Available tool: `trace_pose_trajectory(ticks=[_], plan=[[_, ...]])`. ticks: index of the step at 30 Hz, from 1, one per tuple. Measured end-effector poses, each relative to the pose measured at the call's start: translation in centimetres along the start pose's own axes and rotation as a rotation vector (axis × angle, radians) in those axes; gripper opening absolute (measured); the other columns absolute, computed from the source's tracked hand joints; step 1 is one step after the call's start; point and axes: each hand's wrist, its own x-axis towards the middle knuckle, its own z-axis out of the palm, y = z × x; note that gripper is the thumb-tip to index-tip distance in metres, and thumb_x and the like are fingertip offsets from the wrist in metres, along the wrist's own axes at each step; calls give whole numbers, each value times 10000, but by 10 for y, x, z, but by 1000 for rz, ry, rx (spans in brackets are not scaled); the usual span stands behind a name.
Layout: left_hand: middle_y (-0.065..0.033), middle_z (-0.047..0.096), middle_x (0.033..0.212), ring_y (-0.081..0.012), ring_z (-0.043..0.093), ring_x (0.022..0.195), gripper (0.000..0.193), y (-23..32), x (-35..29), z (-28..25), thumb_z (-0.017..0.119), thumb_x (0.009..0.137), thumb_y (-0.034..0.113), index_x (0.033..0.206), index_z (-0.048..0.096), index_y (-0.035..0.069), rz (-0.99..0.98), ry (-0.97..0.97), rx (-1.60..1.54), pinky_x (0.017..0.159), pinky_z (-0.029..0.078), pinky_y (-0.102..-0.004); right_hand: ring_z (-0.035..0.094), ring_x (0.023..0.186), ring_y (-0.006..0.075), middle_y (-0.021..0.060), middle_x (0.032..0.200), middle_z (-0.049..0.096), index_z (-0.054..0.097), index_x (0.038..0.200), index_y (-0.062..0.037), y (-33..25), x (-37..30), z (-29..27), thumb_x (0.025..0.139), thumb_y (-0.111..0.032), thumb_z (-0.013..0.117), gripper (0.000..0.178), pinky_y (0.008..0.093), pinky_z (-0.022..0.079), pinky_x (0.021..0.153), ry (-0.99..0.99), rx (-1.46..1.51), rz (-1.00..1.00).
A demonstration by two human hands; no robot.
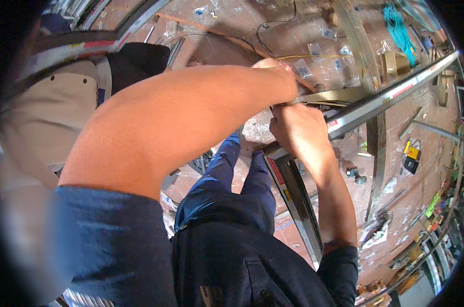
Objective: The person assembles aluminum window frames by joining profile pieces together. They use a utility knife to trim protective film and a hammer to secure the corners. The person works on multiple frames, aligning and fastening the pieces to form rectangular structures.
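My left arm reaches across from the lower left, and my left hand (279,77) is closed, its fingers curled and mostly turned out of sight. Just below it, close to touching, my right hand (302,128) is bent into a fist. Whatever either hand grips is hidden by the hands themselves. Right beside my right hand is the corner of a black and silver metal frame (390,96) with red and white stickers. One bar of it runs off to the upper right, the other down past my right forearm.
Close on my left is a beige garment (52,97) with dark buttons. A wooden board (339,95) lies beyond the frame. On the littered floor are a cordless drill (355,175), a yellow and black tool (412,157), turquoise netting (398,33) and a cardboard box (395,64).
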Motion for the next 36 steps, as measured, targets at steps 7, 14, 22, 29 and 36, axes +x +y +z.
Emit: trace_pose_trajectory(ticks=[7,14,22,29,36], plan=[[-218,756,844,-316,758,927,745,-34,-17,30,677,826,740,948,811,17,-140,650,-1008,845,568,-435,755,790,383,237,790,731,762,801,-10,-2,0,3,836,-202,638,232,498,596,737,80,65,19],[-8,653,626,-56,536,552,480,-18,-7,66,741,965,437,744,749,11,269,979,-1732,482,375,-257,737,727,370,182,780,736,730,795,-33,7,-2,3,858,-229,665,216,481,569,700,116,86,-6],[-53,533,547,-176,491,517,583,-6,50,108,459,1094,360,606,536,49,1271,1399,-2139,547,377,-304,662,723,361,126,744,641,610,793,-69,4,-6,11,847,-215,716,189,474,502,700,84,41,70],[-133,773,943,-175,717,875,407,-73,-42,42,666,1009,342,990,763,-53,296,248,-1143,809,555,-340,718,777,403,227,784,705,696,836,-3,6,-6,10,851,-184,647,188,509,560,730,22,77,-34],[-252,758,987,-344,765,862,591,-2,-9,-14,645,911,523,1154,745,-6,-53,-304,120,760,602,-423,758,785,367,215,815,743,767,870,-21,2,-8,1,858,-234,661,238,487,602,734,57,68,18]])
